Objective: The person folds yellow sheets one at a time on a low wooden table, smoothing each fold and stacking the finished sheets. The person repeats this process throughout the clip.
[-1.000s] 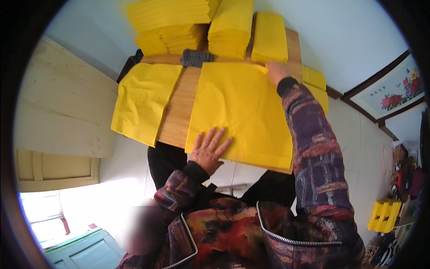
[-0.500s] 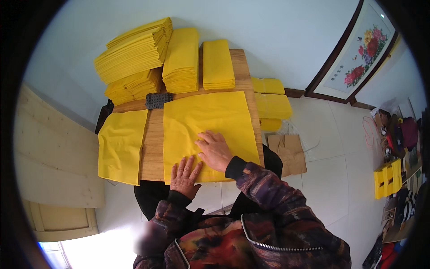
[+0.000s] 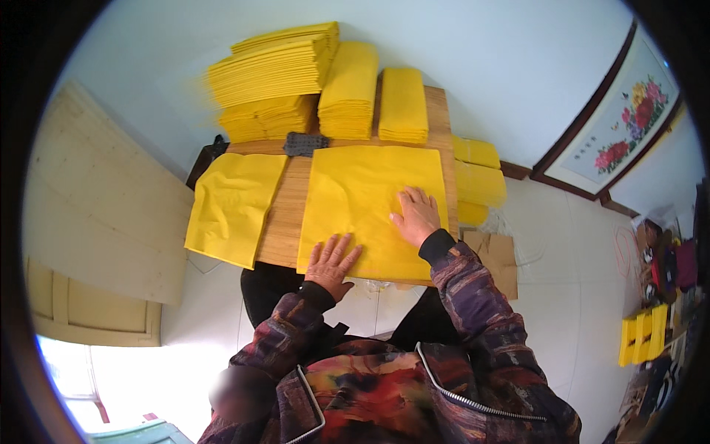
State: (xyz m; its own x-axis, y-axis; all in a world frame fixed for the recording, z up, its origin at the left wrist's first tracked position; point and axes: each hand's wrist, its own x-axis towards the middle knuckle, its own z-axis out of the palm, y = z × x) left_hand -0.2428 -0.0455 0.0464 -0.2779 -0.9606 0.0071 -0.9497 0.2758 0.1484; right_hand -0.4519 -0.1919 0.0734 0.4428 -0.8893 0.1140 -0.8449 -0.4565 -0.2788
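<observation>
Grainy table runs bare left of your creased sheet; left hand spread at its near edge, right hand loosely spread.

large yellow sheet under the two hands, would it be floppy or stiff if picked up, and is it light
The large yellow sheet would probably flop rather than stay rigid, as shallow wrinkles run across it. It is likely light for its size, since it looks thin. Lying flat on the wooden table, it seems unlikely to roll or tip.
</observation>
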